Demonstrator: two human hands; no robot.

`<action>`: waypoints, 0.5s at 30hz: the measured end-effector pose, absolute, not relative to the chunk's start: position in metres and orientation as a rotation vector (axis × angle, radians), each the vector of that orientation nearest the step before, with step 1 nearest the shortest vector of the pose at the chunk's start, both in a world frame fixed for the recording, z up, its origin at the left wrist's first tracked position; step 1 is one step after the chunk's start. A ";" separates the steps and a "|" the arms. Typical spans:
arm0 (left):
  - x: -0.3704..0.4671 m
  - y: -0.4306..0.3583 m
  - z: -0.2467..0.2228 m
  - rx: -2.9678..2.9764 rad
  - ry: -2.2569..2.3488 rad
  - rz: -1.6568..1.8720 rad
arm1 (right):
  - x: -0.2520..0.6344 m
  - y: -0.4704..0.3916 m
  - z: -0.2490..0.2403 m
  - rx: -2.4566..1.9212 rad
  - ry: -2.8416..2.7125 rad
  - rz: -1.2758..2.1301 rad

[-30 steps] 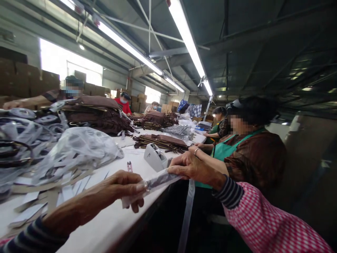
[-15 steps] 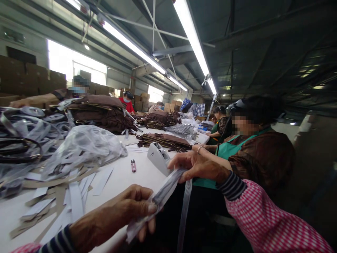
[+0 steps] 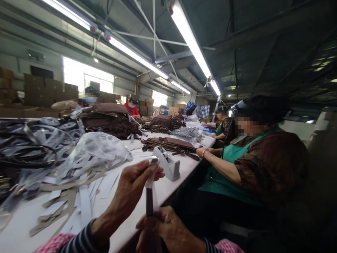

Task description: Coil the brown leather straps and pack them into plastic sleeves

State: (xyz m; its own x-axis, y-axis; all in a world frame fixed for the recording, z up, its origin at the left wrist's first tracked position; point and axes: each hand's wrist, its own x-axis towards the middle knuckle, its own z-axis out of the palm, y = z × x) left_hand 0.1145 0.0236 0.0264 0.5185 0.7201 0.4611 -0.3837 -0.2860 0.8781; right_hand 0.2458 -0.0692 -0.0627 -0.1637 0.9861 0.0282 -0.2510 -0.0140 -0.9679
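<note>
A dark strap (image 3: 149,201), partly covered by thin translucent plastic, hangs upright between my two hands over the table's front edge. My left hand (image 3: 138,179) pinches its top end, where a shiny metal fitting (image 3: 153,160) shows above the fingers. Lower down, my right hand (image 3: 168,226) is closed around the strap, and its lower end runs out of view. Just behind my left fingertips stands a grey tape dispenser (image 3: 166,163) on the white table (image 3: 137,149).
Translucent plastic (image 3: 97,151) and paper strips (image 3: 84,200) cover the table's left side. Brown bags (image 3: 105,117) are stacked behind; flatter ones (image 3: 168,143) lie beyond the dispenser. A co-worker in a green apron (image 3: 229,179) sits close on the right, hands at those bags.
My right hand has come down and toward me, from the strap's far end to below my left. My left hand has risen, and the strap has swung upright. The view has shifted slightly left.
</note>
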 end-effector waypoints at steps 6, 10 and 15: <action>0.127 0.034 -0.014 1.760 0.434 1.214 | 0.253 -0.095 -0.052 -0.929 -1.108 1.584; 0.137 0.025 0.000 1.389 0.567 1.233 | 0.250 -0.092 -0.051 -1.065 -1.201 1.482; 0.117 0.023 -0.018 2.197 0.312 1.107 | 0.255 -0.097 -0.031 -1.298 -1.280 1.337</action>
State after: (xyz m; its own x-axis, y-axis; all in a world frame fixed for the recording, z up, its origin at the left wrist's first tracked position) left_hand 0.1169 0.0229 -0.0177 0.6150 0.4735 0.6305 -0.0748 -0.7610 0.6444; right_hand 0.2554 -0.0972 -0.0312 -0.0971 0.9881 -0.1191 0.0758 -0.1119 -0.9908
